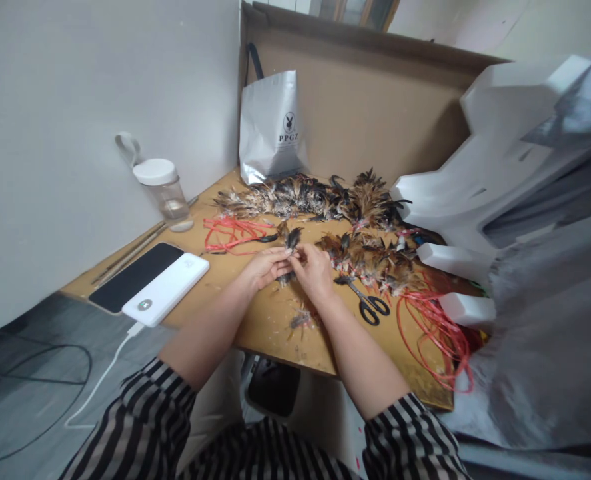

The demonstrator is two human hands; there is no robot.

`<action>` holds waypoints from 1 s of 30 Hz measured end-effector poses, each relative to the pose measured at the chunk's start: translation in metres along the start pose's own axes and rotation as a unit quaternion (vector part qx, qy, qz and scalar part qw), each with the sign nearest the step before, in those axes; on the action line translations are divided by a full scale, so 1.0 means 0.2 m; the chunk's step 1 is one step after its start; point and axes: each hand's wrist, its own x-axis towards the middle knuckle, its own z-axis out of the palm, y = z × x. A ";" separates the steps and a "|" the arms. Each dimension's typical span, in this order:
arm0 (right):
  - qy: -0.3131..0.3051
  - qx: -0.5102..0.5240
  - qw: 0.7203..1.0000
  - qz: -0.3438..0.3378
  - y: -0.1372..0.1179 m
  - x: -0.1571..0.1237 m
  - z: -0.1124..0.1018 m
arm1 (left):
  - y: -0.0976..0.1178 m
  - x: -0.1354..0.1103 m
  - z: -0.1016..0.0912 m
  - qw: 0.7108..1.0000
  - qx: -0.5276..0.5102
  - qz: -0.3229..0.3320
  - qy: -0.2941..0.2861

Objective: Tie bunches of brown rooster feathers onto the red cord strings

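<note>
My left hand [266,267] pinches a small bunch of brown and black feathers [290,235] over the middle of the table. Against it, my right hand [312,270] has thumb and forefinger closed at the base of the same bunch. The feather tips point away from me, and some stick out below the fingers. Just right of my right hand lies a pile of brown feather bunches [370,260]. Black-handled scissors [365,300] rest below that pile. A few loose feathers [302,319] lie on the table near my right wrist.
A long row of feathers [300,198] lies at the back, before a silver bag [270,127]. Red plastic strands [230,233] lie left, more red strands [430,333] right. A phone [135,277], white power bank [168,288] and bottle [165,193] stand left; white foam [440,193] right.
</note>
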 end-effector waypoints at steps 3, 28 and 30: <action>-0.003 -0.020 0.999 -0.024 -0.01 0.00 -0.01 | 0.00 0.00 0.00 1.000 -0.010 0.000 0.003; -0.045 0.497 0.828 0.256 0.03 0.04 0.02 | -0.01 -0.01 0.03 0.976 0.211 0.056 -0.011; -0.040 0.512 0.811 0.279 0.02 0.04 0.03 | -0.02 -0.01 0.03 0.973 0.222 0.057 -0.011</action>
